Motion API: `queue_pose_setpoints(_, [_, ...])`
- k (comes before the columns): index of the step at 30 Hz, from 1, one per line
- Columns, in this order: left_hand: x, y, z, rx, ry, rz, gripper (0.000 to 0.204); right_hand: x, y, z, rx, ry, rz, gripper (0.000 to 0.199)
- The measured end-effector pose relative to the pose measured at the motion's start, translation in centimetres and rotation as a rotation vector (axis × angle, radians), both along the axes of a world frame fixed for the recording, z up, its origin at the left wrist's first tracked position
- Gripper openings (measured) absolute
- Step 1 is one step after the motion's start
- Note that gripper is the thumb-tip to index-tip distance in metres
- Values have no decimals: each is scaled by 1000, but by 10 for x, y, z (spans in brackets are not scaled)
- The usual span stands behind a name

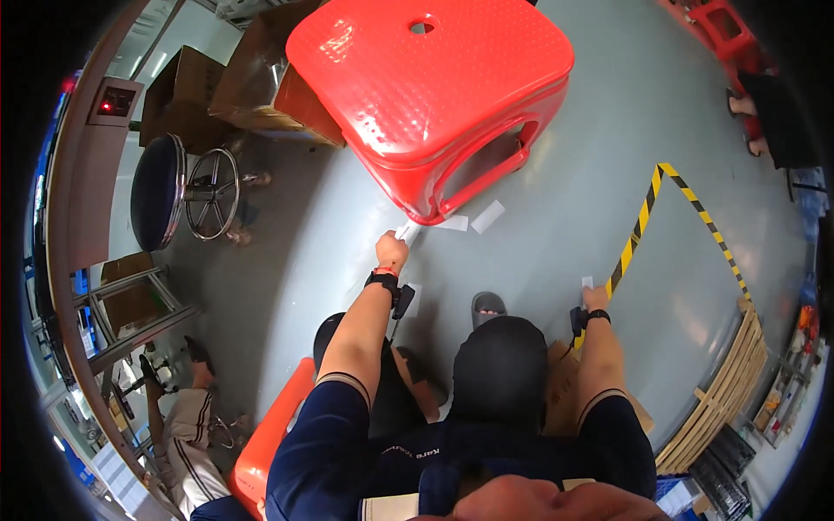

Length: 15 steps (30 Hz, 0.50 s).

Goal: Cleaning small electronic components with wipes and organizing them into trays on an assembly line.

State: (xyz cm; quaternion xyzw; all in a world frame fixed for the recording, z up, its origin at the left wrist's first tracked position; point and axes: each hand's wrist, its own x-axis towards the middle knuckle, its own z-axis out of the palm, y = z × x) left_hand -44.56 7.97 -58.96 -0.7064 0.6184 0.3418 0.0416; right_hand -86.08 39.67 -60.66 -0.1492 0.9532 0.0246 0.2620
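My left hand (393, 251) is closed on a white paper slip (407, 231), which sticks out past the fingers close to the foot of a red plastic stool (426, 78). Off to the right, my right hand (597, 298) is closed too, with another small white slip (587, 281) showing at its fingertips. Two more white slips (488, 217) lie on the grey floor beside the stool's near leg. Both wrists carry a dark strap with a small black device. The fingers' undersides are hidden.
Yellow-and-black tape (643, 213) marks the floor at right, near a wooden pallet (717, 391). At left stand a round stool with a chrome ring (161, 193) and cardboard boxes (261, 82). Another person's legs (191, 434) show at lower left, beside a red stool (271, 434).
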Motion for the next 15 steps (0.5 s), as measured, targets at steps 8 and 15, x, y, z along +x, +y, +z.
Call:
queue_pose_setpoints(8, [2, 2, -47, -194, -4, -14, 45, 35, 7, -38, -124, 296, -3, 44])
queue_pose_setpoints(15, [-3, 5, -49, -97, -29, 36, 38, 28, 23, -44, -250, 298, -223, 37])
